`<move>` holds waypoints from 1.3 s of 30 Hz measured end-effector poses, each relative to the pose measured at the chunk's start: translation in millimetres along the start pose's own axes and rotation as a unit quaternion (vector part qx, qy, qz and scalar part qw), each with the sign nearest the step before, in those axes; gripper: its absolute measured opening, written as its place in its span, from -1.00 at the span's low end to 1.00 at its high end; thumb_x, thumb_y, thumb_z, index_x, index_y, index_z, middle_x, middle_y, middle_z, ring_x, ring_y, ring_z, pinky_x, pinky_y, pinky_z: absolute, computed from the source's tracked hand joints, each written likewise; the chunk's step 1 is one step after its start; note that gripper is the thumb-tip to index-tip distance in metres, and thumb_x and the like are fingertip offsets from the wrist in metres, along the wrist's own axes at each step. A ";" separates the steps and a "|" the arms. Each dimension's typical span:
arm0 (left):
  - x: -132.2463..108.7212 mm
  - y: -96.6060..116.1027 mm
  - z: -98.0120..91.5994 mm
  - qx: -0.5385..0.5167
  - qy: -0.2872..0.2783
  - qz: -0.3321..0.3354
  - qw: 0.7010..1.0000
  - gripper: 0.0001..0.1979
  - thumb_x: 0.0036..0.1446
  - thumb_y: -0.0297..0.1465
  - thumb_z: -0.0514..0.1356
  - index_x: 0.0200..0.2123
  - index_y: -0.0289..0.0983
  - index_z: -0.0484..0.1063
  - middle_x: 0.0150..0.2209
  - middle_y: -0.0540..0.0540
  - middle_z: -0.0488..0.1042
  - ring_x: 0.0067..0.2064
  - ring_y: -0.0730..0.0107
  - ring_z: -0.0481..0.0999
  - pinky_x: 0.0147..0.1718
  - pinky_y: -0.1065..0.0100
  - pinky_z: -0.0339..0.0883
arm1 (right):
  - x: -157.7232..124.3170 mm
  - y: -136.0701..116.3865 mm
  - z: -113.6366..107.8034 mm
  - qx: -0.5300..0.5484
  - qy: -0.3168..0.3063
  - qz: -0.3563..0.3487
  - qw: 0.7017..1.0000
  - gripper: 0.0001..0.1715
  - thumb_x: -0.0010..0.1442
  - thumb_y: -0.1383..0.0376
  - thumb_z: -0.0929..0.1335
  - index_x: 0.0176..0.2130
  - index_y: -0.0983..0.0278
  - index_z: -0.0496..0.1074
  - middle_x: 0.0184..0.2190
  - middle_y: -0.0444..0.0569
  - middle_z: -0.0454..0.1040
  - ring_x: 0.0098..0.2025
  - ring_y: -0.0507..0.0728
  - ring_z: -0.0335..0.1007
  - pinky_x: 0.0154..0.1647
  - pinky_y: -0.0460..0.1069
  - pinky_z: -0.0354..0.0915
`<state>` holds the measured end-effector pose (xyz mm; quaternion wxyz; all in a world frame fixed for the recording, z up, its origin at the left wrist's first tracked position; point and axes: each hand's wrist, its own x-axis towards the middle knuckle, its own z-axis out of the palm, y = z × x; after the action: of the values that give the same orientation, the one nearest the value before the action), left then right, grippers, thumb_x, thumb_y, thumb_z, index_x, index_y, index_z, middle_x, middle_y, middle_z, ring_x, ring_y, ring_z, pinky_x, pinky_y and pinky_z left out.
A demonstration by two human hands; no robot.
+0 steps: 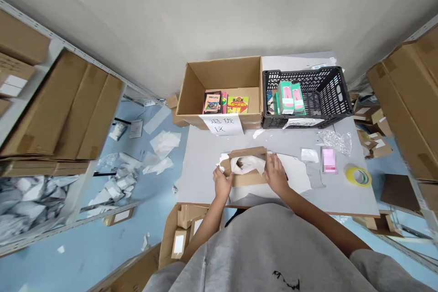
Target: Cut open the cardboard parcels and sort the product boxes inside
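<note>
On the grey table [205, 169] lies a small open cardboard box [248, 179] with crumpled white paper [248, 164] bulging from it. My left hand [222, 182] grips its left end. My right hand [275, 174] presses on its right side, fingers against the paper. A white sheet [294, 172] lies under the box and my right hand. Something dark shows inside the paper, too hidden to identify.
At the back stand an open carton [219, 75] holding colourful boxes and a black plastic crate [308, 96] holding green boxes. Bubble wrap [334, 142] and yellow tape [358, 176] lie right. Shelves of cardboard flank the table; paper scraps litter the blue floor [85, 255].
</note>
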<state>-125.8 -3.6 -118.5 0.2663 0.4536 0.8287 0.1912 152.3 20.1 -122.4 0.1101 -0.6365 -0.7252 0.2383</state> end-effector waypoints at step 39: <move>-73.7 283.1 97.2 -0.171 -0.132 0.400 0.890 -0.56 0.50 -0.43 0.08 0.33 -0.12 0.49 0.33 -0.21 0.53 0.43 0.09 0.44 0.46 0.01 0.30 | -26.8 129.3 -189.1 0.066 0.207 0.080 0.973 -0.38 0.53 0.19 0.22 0.42 0.30 0.46 0.40 0.27 0.46 0.48 0.37 0.34 0.56 0.31 0.23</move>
<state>150.9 86.7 -17.0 0.3477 0.7153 0.4884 0.3590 356.9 42.6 -18.4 0.2800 -0.7195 -0.6158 0.1573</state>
